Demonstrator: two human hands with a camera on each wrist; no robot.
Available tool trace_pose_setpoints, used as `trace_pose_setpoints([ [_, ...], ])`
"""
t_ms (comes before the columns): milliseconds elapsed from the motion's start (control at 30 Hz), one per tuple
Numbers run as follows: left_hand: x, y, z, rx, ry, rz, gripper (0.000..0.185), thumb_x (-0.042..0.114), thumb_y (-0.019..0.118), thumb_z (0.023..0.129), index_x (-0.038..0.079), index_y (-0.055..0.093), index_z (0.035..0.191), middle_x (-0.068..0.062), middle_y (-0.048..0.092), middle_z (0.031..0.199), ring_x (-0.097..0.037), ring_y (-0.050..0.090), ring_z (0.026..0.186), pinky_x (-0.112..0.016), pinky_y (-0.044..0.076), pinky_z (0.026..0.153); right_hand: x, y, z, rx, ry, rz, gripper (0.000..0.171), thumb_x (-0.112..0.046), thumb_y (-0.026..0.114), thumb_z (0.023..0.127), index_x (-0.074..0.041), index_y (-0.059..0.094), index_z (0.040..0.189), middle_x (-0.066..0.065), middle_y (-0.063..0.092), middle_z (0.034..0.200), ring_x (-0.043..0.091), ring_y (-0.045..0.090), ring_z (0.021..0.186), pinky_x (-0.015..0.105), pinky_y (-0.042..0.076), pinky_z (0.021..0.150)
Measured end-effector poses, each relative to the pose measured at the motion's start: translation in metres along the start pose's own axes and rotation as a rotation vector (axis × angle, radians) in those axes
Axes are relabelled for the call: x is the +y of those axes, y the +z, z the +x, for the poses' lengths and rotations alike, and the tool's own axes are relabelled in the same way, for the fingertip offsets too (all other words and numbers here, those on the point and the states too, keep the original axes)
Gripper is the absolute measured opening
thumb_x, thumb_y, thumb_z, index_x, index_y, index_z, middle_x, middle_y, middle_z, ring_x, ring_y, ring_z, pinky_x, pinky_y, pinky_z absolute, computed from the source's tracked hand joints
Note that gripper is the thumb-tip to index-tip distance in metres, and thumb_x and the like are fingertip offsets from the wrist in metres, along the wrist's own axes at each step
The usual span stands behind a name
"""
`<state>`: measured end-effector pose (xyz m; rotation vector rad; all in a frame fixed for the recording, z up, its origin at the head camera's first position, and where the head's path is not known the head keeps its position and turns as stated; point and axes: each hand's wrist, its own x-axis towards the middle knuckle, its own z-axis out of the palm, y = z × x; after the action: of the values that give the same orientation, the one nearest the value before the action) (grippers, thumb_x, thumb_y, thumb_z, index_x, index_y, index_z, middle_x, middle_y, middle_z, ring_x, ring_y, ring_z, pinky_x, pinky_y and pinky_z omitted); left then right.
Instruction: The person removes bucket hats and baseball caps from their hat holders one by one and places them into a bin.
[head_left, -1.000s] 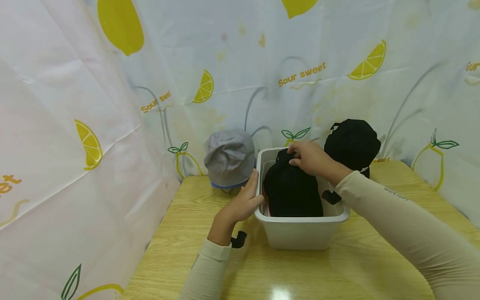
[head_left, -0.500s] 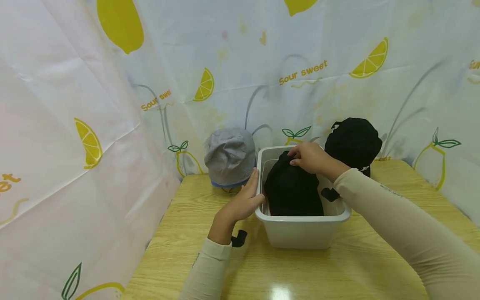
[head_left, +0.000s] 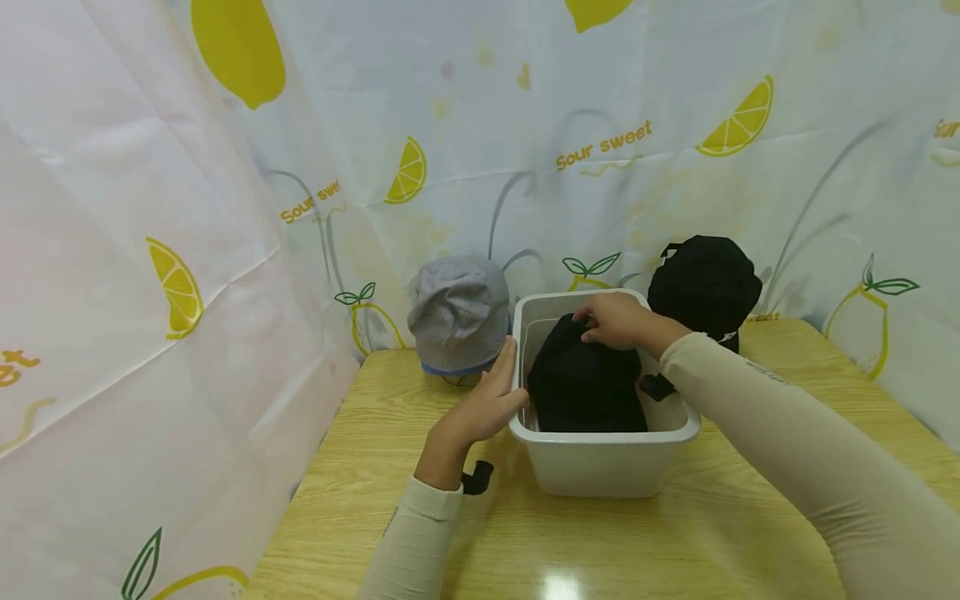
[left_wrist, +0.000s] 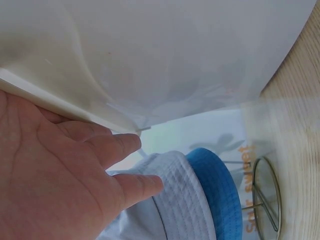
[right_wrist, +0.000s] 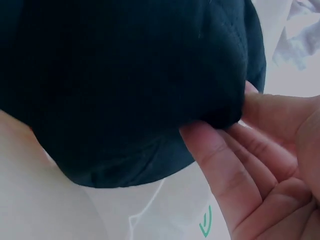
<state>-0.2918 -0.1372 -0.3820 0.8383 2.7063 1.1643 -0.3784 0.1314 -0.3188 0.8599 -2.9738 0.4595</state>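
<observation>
In the head view a black cap (head_left: 585,383) lies inside a white plastic bin (head_left: 592,467). My right hand (head_left: 618,321) reaches over the bin and pinches the cap's far end between thumb and fingers; the right wrist view shows the dark cloth (right_wrist: 120,90) bunched there. My left hand (head_left: 483,404) rests against the bin's left rim. Seen from the left wrist, its fingers are fairly straight along the outer wall (left_wrist: 190,60); the thumb is hidden there. Beside those fingers is a grey bucket hat (head_left: 461,317) with a blue underside (left_wrist: 215,180).
The grey hat sits on a wire stand (left_wrist: 267,200) left of the bin. Another black cap (head_left: 705,287) is raised behind the bin on the right. All stand on a wooden table (head_left: 390,433) before a lemon-printed curtain (head_left: 465,108).
My right hand has come slightly down and nearer, and the far end of the black cap has sunk lower in the bin. The left hand has stayed at the rim.
</observation>
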Motion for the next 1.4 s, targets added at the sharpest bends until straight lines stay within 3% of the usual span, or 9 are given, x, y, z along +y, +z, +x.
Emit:
trace_pose_setpoints([
  [433,0.002,0.0,0.0,-0.001,-0.008,-0.002,0.093,0.031,0.043,0.093,0.011,-0.011,0.166,0.007,-0.017,0.172,-0.011,-0.013,0.159,-0.056,-0.006,0.127,-0.005,0.007,-0.004,-0.222,-0.089,0.007,0.047,-0.004,0.069,0.097,-0.007,0.061,0.143,0.022,0.065,0.137,0.04,0.062,0.128,0.052,0.052,0.103],
  [667,0.001,0.0,0.0,0.005,0.004,0.0,0.093,0.031,0.043,0.093,0.009,-0.01,0.166,0.004,-0.016,0.173,-0.016,-0.012,0.16,-0.06,-0.005,0.126,-0.006,0.009,-0.004,-0.296,-0.055,-0.019,0.054,-0.009,0.069,0.098,-0.011,0.056,0.15,0.018,0.055,0.151,0.04,0.051,0.14,0.06,0.038,0.116],
  [867,-0.001,-0.001,0.0,0.015,0.013,0.009,0.094,0.033,0.042,0.091,0.009,-0.01,0.166,-0.005,-0.013,0.175,-0.022,-0.01,0.161,-0.065,-0.003,0.125,-0.005,0.011,-0.005,-0.398,-0.052,-0.006,0.067,-0.012,0.073,0.095,-0.011,0.047,0.156,0.019,0.048,0.157,0.038,0.047,0.142,0.06,0.035,0.118],
  [1067,0.001,0.0,0.0,0.004,0.002,-0.003,0.092,0.029,0.043,0.093,0.009,-0.01,0.166,0.004,-0.016,0.173,-0.017,-0.012,0.16,-0.06,-0.005,0.126,-0.003,0.014,-0.006,-0.477,-0.011,0.008,0.077,-0.013,0.073,0.095,-0.016,0.037,0.162,0.02,0.041,0.162,0.037,0.044,0.143,0.061,0.031,0.12],
  [1400,0.0,0.0,0.0,0.007,0.001,-0.012,0.093,0.03,0.043,0.093,0.01,-0.01,0.166,0.007,-0.016,0.172,-0.016,-0.012,0.16,-0.06,-0.005,0.126,-0.008,0.014,-0.011,-0.603,0.094,-0.038,0.08,-0.026,0.065,0.103,-0.029,0.018,0.168,0.021,0.027,0.169,0.042,0.036,0.148,0.065,0.026,0.121],
])
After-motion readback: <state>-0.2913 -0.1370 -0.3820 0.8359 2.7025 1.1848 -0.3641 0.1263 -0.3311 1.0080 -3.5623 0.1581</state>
